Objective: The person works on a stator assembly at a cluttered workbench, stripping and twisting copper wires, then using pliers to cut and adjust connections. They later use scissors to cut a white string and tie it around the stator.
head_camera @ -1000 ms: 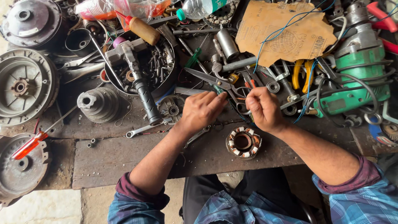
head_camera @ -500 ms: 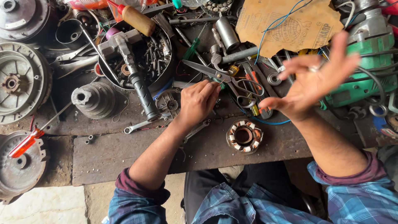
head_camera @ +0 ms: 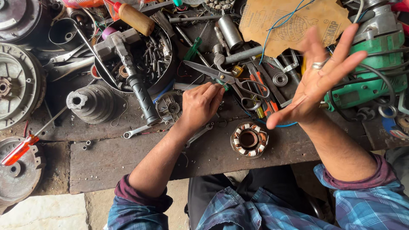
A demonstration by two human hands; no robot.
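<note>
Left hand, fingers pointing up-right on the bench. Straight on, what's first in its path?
Likely the scissors: the left hand has its fingertips right by the blades' pivot. Whether they already touch is unclear. Beyond that lie orange-handled pliers.

A dark, worn, grimy bench [head_camera: 128,168] spans the view under even daylight. Below its front edge lies a pale, stained concrete floor [head_camera: 47,213].

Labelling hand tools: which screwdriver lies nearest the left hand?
The green-handled screwdriver, just above the left hand. The red-handled one lies far off at the bench's left edge.
</note>
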